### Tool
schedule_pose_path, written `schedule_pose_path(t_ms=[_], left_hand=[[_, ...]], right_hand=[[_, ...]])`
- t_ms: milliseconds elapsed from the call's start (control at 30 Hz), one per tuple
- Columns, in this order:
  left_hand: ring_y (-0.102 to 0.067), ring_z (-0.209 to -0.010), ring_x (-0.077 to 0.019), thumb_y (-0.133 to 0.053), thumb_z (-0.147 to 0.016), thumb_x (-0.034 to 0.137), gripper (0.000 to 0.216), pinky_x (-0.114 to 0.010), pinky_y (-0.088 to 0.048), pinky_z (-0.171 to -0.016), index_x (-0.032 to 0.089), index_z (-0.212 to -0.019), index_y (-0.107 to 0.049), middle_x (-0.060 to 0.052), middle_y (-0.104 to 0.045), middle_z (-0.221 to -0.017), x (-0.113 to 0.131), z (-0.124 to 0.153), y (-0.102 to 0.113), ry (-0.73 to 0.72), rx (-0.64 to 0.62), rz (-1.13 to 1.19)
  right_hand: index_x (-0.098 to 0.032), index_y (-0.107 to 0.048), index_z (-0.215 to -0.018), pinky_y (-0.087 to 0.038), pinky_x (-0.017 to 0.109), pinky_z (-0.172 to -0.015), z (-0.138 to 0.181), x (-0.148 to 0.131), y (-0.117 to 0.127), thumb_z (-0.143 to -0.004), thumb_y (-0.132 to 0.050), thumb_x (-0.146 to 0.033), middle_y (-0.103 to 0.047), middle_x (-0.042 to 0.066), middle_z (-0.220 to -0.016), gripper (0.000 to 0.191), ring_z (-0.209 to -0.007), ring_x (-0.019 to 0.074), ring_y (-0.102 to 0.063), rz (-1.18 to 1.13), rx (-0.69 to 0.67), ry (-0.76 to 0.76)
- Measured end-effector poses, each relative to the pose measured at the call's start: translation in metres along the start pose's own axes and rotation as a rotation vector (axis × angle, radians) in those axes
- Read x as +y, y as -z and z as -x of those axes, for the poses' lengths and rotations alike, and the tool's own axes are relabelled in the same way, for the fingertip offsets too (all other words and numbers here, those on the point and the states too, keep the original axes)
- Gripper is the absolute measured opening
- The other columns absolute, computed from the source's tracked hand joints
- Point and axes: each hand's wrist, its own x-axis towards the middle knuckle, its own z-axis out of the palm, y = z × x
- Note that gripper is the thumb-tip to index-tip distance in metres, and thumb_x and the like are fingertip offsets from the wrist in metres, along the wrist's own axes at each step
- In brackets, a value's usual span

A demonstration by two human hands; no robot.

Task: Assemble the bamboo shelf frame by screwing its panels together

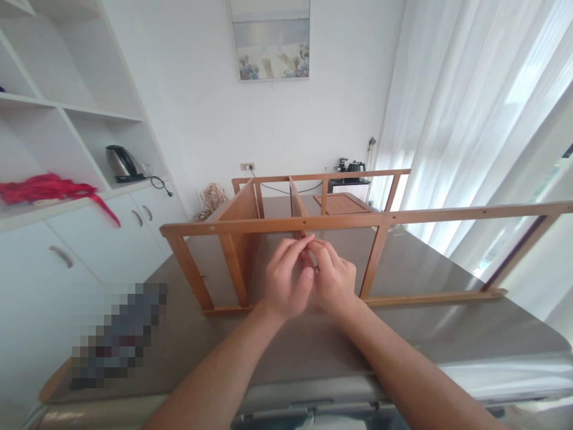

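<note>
Two hands, the left hand and right hand, met at the top rail of the near wooden side frame, fingertips bunched together; whether they pinched anything small could not be told. Two boards apparently already spanned to the far side frame; a brown panel lay flat, seemingly unjoined. Both frames stood on a grey-brown table, amid white cabinets and sheer curtains.
</note>
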Motion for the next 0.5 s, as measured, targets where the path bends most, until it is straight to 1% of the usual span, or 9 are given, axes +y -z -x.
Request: schedule_pose_path(t_ms=[133,233,300,333,400,467,500], left_hand=[[-0.061,-0.097,-0.0237,-0.048,-0.094,0.035,0.045,-0.040,-0.051,-0.086,0.017,-0.135,-0.058,-0.012,-0.064,-0.111,-0.004,0.003,-0.002,0.017,-0.013,0.014],[-0.061,-0.092,-0.0221,-0.045,-0.096,0.036,0.047,-0.039,-0.052,-0.084,0.019,-0.140,-0.048,-0.009,-0.062,-0.104,-0.010,0.007,-0.006,0.110,0.053,0.121],[-0.060,-0.086,-0.0198,-0.044,-0.096,0.032,0.037,-0.036,-0.053,-0.079,0.021,-0.132,-0.047,-0.006,-0.058,-0.097,-0.014,0.007,-0.009,0.201,0.128,0.185],[-0.059,-0.085,-0.0190,-0.045,-0.094,0.028,0.032,-0.035,-0.053,-0.077,0.022,-0.126,-0.049,-0.005,-0.056,-0.097,-0.016,0.007,-0.010,0.241,0.148,0.188],[-0.058,-0.087,-0.0185,-0.051,-0.089,0.020,0.031,-0.034,-0.054,-0.078,0.021,-0.120,-0.051,-0.006,-0.054,-0.104,-0.016,0.005,-0.011,0.290,0.129,0.135],[-0.058,-0.093,-0.0198,-0.057,-0.085,0.017,0.037,-0.035,-0.055,-0.081,0.021,-0.122,-0.054,-0.010,-0.052,-0.114,-0.013,0.002,-0.010,0.290,0.073,0.038],[-0.058,-0.097,-0.0208,-0.059,-0.085,0.018,0.038,-0.035,-0.056,-0.082,0.020,-0.123,-0.055,-0.011,-0.050,-0.118,-0.012,0.000,-0.010,0.283,0.049,-0.014]], right_hand=[[-0.021,-0.061,-0.112,-0.035,0.023,-0.055,-0.001,-0.001,0.002,-0.101,-0.049,-0.030,-0.074,0.003,-0.107,0.018,-0.069,0.0097,-0.066,-0.031,-0.015,-0.018],[-0.020,-0.060,-0.109,-0.037,0.023,-0.055,0.000,-0.001,0.002,-0.101,-0.050,-0.028,-0.075,0.003,-0.093,0.015,-0.064,0.0104,-0.064,-0.063,-0.011,-0.091],[-0.020,-0.060,-0.105,-0.038,0.022,-0.056,0.000,-0.001,0.002,-0.101,-0.049,-0.028,-0.073,0.001,-0.081,0.013,-0.061,0.0110,-0.063,-0.084,0.002,-0.144],[-0.021,-0.059,-0.104,-0.038,0.022,-0.056,0.000,-0.002,0.002,-0.101,-0.049,-0.028,-0.072,0.000,-0.078,0.013,-0.060,0.0113,-0.063,-0.097,0.005,-0.162],[-0.021,-0.059,-0.102,-0.039,0.022,-0.055,0.000,-0.002,0.003,-0.101,-0.049,-0.029,-0.072,0.000,-0.077,0.012,-0.060,0.0115,-0.064,-0.128,0.006,-0.187],[-0.021,-0.058,-0.101,-0.041,0.021,-0.054,0.000,-0.002,0.004,-0.101,-0.049,-0.029,-0.073,0.000,-0.081,0.012,-0.060,0.0114,-0.066,-0.160,0.007,-0.208],[-0.021,-0.058,-0.100,-0.041,0.021,-0.053,-0.001,-0.002,0.005,-0.101,-0.049,-0.030,-0.074,0.001,-0.083,0.012,-0.061,0.0114,-0.067,-0.176,0.009,-0.216]])
